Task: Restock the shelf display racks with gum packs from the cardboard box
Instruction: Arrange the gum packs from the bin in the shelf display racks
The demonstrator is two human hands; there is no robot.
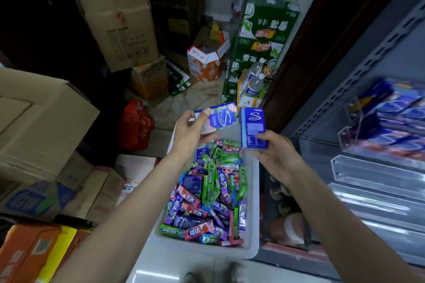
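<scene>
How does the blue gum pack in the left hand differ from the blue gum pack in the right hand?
The left hand holds its blue gum pack lying sideways, the front with the large S showing. The right hand holds its blue gum pack upright, a face with small print showing. The left pack is motion-blurred, the right sharper. Both are flat blue packs held above the white bin.

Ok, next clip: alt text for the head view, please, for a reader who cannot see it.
A person's left hand and right hand each hold a blue gum pack, the left pack and the right pack, above a white bin full of mixed gum packs. Clear display racks stand to the right, cardboard boxes to the left.
</scene>
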